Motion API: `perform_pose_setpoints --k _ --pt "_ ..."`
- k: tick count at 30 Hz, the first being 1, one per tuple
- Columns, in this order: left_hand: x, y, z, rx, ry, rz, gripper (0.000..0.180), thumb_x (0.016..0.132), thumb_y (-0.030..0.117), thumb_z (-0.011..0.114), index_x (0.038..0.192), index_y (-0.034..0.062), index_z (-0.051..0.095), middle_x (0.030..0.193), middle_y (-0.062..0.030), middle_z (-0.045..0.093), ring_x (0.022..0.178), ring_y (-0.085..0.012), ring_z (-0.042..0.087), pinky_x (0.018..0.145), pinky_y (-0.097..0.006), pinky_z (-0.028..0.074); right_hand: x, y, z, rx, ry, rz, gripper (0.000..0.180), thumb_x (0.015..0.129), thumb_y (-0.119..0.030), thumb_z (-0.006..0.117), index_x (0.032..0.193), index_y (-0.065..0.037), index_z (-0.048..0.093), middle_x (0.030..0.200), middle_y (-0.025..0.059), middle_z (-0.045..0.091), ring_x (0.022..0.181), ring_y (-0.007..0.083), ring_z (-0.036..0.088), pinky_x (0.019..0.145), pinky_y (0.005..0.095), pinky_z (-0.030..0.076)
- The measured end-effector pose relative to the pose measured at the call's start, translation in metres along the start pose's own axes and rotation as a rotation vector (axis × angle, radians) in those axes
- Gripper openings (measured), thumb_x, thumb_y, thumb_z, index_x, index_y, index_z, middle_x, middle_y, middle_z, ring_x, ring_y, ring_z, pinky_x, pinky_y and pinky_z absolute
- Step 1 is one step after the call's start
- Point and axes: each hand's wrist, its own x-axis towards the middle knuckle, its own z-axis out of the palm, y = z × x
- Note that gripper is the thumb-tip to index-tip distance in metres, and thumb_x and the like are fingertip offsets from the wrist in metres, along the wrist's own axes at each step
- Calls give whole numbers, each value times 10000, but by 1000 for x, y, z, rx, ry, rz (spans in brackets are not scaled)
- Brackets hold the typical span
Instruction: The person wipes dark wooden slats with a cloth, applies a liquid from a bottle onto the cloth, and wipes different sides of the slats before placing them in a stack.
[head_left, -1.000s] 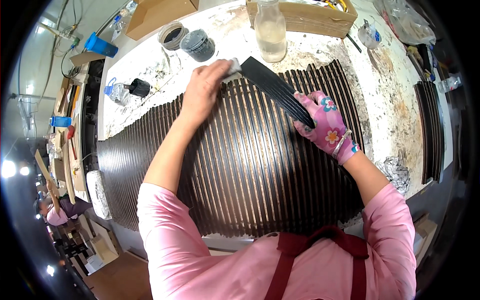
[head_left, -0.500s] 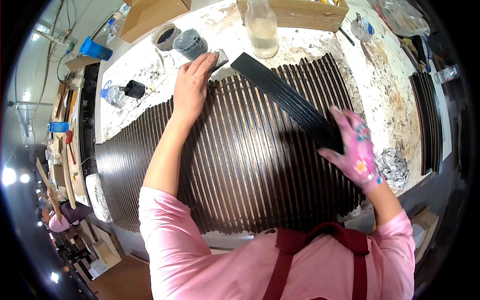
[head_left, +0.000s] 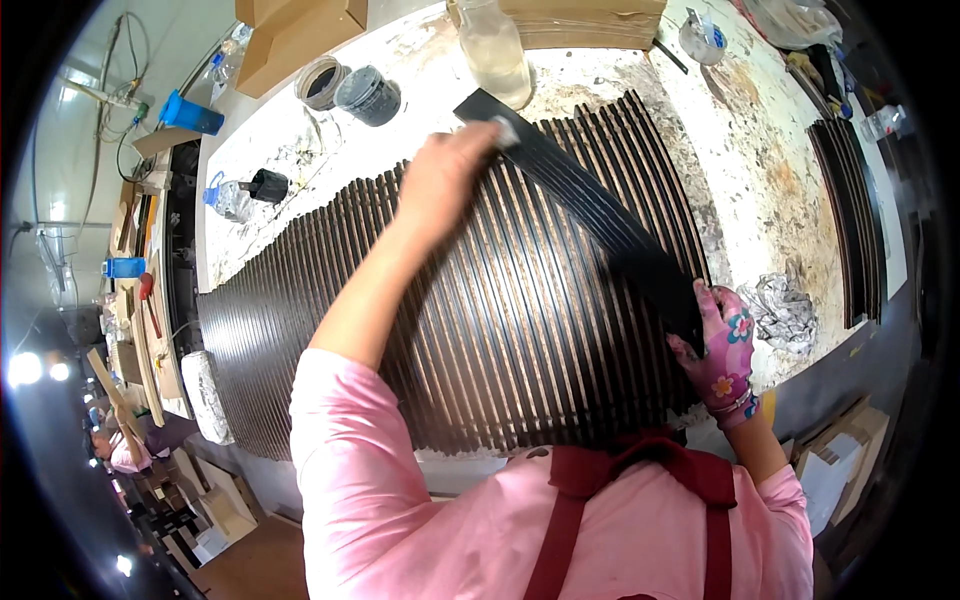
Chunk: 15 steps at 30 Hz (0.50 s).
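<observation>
My left hand, bare and blurred by motion, pinches a small grey-white pad against the upper end of a long black grooved strip. Whether the pad is cloth or sponge I cannot tell. In a pink flowered glove, my right hand grips the strip's near end at the right. The strip slants across a wide row of thin dark slats, which lie side by side on the paint-stained white table.
Beyond the slats stand an open jar, a dark-smeared tub and a clear bottle of cloudy liquid. Crumpled plastic lies by my right hand. More dark slats are stacked at the right edge. A person is far left.
My left hand has moved right with the pad, from beside the tub onto the strip's far end. My right hand has come nearer to me, drawing the strip's near end along.
</observation>
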Motion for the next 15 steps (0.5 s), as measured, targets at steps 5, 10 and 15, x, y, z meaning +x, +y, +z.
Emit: perform_pose_setpoints --k 5,10,15 --pt "-4 -5 3 -19 45 -71 410 766 -4 620 1159 108 589 1163 -64 613 991 -249 597 832 -350 453 1 -3 4 43 14 -13 720 671 -221 721 1310 -53 432 1116 157 506 1033 327 492 872 444 365" --pt "-14 77 1 -184 -168 184 376 777 59 644 1146 118 599 1162 -51 618 964 -197 615 772 -327 451 -1 -2 1 31 16 -17 730 687 -229 707 1328 -48 408 1115 165 507 1023 335 492 872 439 368" --pt "4 62 -9 -269 212 76 295 795 12 619 1080 87 618 1039 -113 659 959 -250 632 862 -374 505 1 -8 -7 -26 1 3 717 702 -313 702 1311 -67 416 1120 154 510 1014 328 501 853 434 383"
